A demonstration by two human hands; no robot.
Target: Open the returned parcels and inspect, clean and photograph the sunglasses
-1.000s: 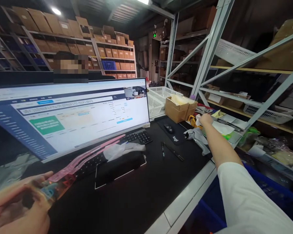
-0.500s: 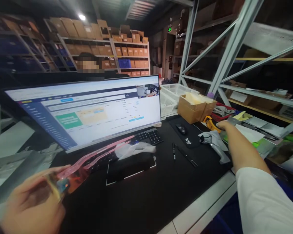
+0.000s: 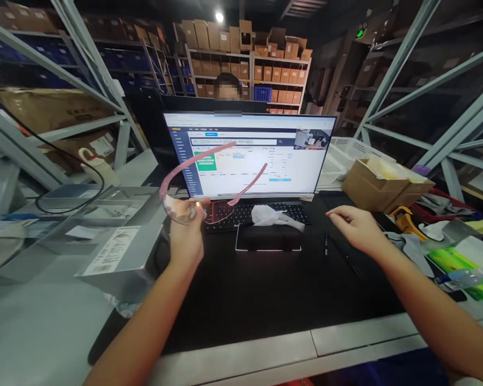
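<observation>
My left hand (image 3: 187,241) grips a pair of pink-framed eyeglasses (image 3: 175,170) by the lens area, its temples unfolded and stretching away in front of the monitor (image 3: 249,171). My right hand (image 3: 356,228) is above the right side of the black desk mat (image 3: 257,300), fingers drawn together; whatever they might hold is hidden. Between the hands, a black glasses case (image 3: 268,238) bears a crumpled white cloth or wrapping (image 3: 271,215). Behind the case is a black keyboard (image 3: 235,214). A black pen (image 3: 326,244) lies below my right hand.
Grey trays (image 3: 116,206) stand at left. An open cardboard box (image 3: 370,185), a white basket (image 3: 346,147) and a yellow tool (image 3: 406,221) are at right. Metal rack posts rise on both sides. A person (image 3: 227,86) is behind the monitor.
The view has turned left. My right hand has come back from beside the yellow tool to over the mat. My left hand has raised the eyeglasses in front of the screen.
</observation>
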